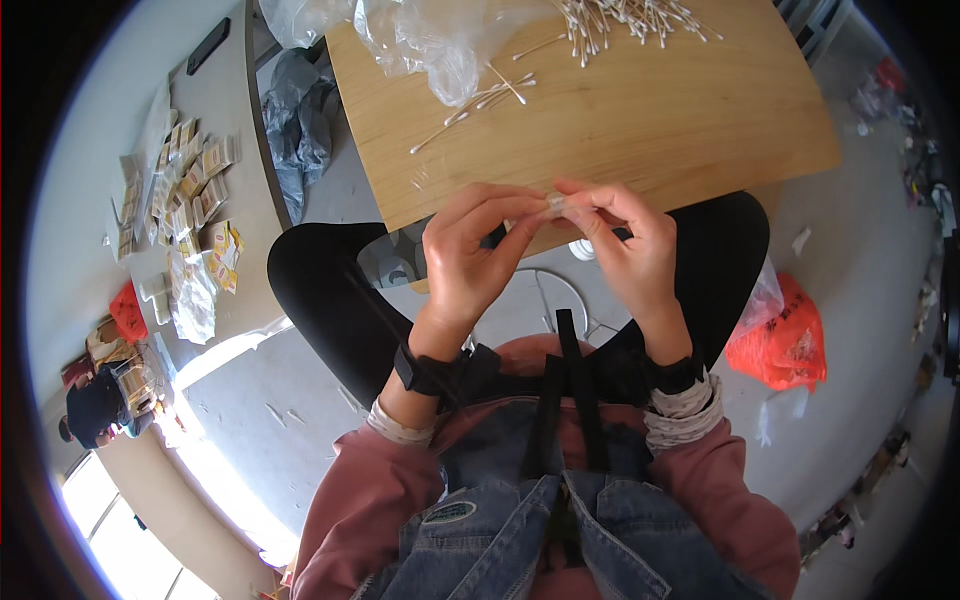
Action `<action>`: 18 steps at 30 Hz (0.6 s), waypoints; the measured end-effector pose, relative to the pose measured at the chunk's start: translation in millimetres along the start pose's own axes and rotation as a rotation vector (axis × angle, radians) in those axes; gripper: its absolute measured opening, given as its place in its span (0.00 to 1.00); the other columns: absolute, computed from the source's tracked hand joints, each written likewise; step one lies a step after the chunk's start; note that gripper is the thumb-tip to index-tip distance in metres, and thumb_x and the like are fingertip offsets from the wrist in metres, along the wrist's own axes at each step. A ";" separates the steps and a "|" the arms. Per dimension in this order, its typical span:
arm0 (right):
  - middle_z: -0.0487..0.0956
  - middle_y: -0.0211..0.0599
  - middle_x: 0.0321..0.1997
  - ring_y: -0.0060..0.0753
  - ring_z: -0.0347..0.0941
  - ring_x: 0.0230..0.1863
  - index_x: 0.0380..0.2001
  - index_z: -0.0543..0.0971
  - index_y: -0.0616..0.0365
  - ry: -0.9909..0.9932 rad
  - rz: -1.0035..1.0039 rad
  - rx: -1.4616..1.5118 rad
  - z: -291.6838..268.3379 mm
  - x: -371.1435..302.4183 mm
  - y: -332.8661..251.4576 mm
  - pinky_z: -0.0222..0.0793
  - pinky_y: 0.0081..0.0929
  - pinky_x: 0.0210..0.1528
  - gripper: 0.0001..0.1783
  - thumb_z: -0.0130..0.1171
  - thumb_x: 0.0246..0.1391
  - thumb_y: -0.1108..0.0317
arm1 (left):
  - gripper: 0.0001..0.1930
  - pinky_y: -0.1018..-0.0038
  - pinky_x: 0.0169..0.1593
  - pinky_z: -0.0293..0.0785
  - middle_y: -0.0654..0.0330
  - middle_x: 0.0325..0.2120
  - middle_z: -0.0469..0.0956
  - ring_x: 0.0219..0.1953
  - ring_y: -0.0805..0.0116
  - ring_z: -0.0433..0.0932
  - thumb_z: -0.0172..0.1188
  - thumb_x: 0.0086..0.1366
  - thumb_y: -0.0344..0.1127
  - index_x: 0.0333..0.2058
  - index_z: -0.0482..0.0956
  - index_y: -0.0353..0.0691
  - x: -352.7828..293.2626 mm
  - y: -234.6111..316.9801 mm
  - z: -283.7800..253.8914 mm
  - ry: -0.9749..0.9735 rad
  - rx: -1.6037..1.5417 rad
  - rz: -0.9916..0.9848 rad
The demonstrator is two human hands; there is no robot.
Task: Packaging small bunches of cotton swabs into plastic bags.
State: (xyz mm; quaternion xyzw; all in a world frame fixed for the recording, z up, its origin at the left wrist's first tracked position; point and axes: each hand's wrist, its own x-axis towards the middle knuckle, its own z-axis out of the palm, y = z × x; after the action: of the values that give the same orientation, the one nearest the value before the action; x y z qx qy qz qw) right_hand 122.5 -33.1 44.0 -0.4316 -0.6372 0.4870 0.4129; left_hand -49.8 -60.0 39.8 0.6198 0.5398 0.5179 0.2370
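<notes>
the left hand (470,245) and right hand (637,248) meet, fingertips pinching a small pale piece (556,203) (too small to make out) at the near edge of the wooden bench (700,125). beyond it, loose cotton swabs (492,95) lie beside a clear plastic bag (455,65); more swabs sit heaped at the far side.

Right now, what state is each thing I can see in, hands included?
Left hand: fingertips pinching
Right hand: fingertips pinching
Small pale piece: held between both hands
Swab heap: loose, jumbled
Stray swabs: scattered, some crossing
Clear plastic bag: crumpled
Red bag: crumpled, on the floor
Small packs: piled untidily
Phone: lying flat, dark
</notes>
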 end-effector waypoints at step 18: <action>0.83 0.49 0.44 0.28 0.83 0.37 0.34 0.80 0.67 -0.025 0.040 0.034 -10.3 -10.1 -3.4 0.76 0.19 0.38 0.05 0.58 0.59 0.75 | 0.05 0.76 0.40 0.77 0.55 0.35 0.83 0.36 0.67 0.81 0.66 0.55 0.20 0.32 0.84 0.32 -5.8 0.7 -10.4 -0.094 -0.048 -0.131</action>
State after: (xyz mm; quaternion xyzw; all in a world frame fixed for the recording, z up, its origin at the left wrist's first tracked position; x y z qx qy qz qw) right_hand 134.6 -40.6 48.2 -0.4313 -0.6251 0.5113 0.4024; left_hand -58.1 -68.3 41.8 0.6010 0.5550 0.4842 0.3103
